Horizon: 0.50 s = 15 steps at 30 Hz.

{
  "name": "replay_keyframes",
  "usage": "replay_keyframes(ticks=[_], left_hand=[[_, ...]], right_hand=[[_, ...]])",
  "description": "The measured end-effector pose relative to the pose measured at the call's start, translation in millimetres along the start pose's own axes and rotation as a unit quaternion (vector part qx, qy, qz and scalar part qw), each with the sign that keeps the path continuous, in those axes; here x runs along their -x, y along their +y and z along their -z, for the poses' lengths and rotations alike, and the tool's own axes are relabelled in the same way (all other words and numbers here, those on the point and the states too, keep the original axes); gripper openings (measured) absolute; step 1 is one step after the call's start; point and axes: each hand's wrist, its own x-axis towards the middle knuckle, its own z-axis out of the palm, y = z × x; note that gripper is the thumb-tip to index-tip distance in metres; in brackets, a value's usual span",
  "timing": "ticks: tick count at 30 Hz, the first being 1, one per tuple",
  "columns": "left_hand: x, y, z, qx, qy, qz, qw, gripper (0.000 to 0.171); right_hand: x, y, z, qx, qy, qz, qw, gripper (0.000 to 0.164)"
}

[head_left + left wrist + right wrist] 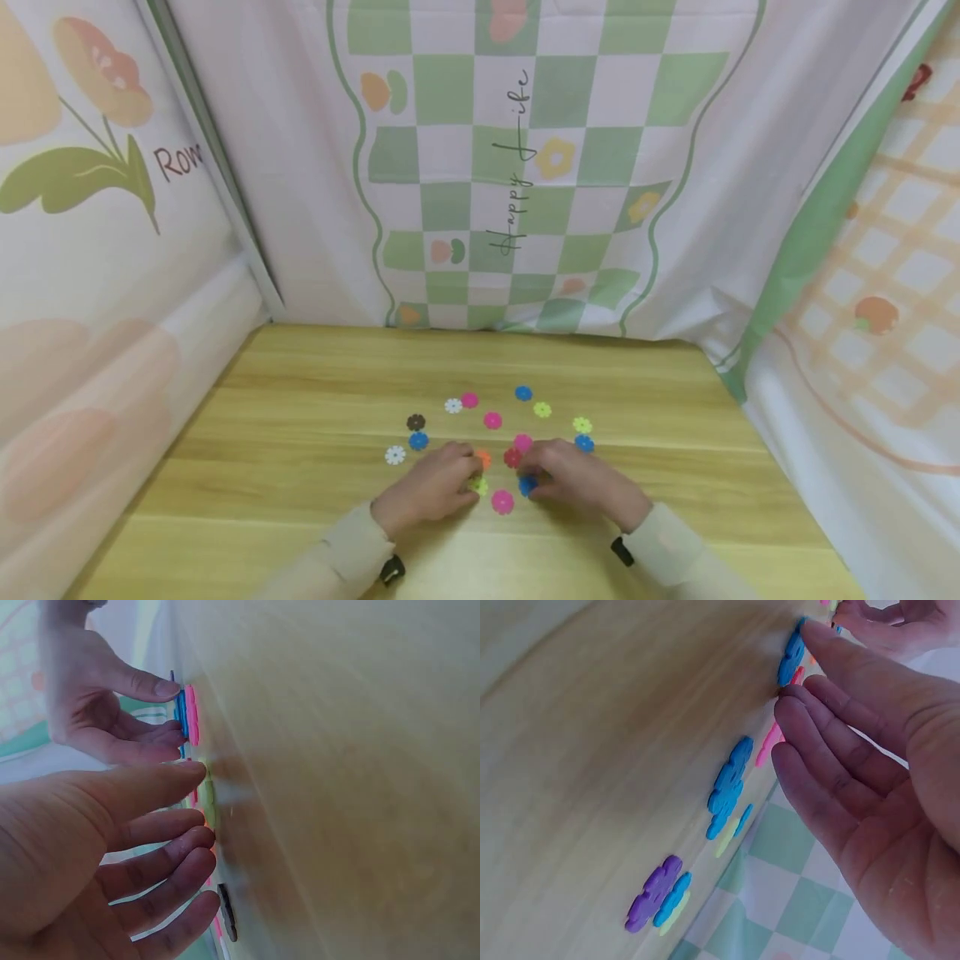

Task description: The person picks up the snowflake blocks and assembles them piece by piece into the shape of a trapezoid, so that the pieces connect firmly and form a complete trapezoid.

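My left hand (435, 487) reaches in from the left, palm turned inward. Its thumb and forefinger pinch the edges of a yellow-green flower-shaped disc (209, 796) at the tabletop. Opposite, my right hand (581, 479) has its thumb and fingertips at either side of a blue flower-shaped disc (528, 486), pinching it low on the table. Between the hands lie a pink disc (502, 502), a red disc (513, 457) and an orange disc (484, 459); the last two are partly covered by fingers.
More flower discs lie flat around the hands, among them a brown one (416, 422), a white one (395, 455) and a blue one (584, 443). A purple disc (654, 894) shows in the right wrist view. Printed curtains (300, 167) border the wooden table (315, 358).
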Motion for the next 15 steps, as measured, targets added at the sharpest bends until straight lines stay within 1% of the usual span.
replay_keyframes(ticks=[5,8,10,12,15], left_hand=[[-1.6,2.6,1.9,-0.002,-0.007,0.010,0.9999,0.025],[-2.7,2.9,2.9,0.012,-0.009,0.018,0.9997,0.025],[-3.7,1.8,2.5,0.033,-0.005,0.022,0.9992,0.023],[-4.3,-0.5,1.8,0.068,0.002,0.028,0.9973,0.020],[-4.5,-5.8,0.9,0.138,0.012,0.037,0.9896,0.015]], right_hand=[[-6,-4,2,-0.012,-0.013,-0.005,1.000,0.018],[-10,-5,1,-0.027,-0.020,-0.015,0.999,0.015],[-12,-5,0,-0.038,-0.017,-0.020,0.999,0.014],[-13,-3,0,-0.055,-0.009,-0.022,0.998,0.012],[-14,1,0,-0.094,0.008,-0.022,0.995,0.008]])
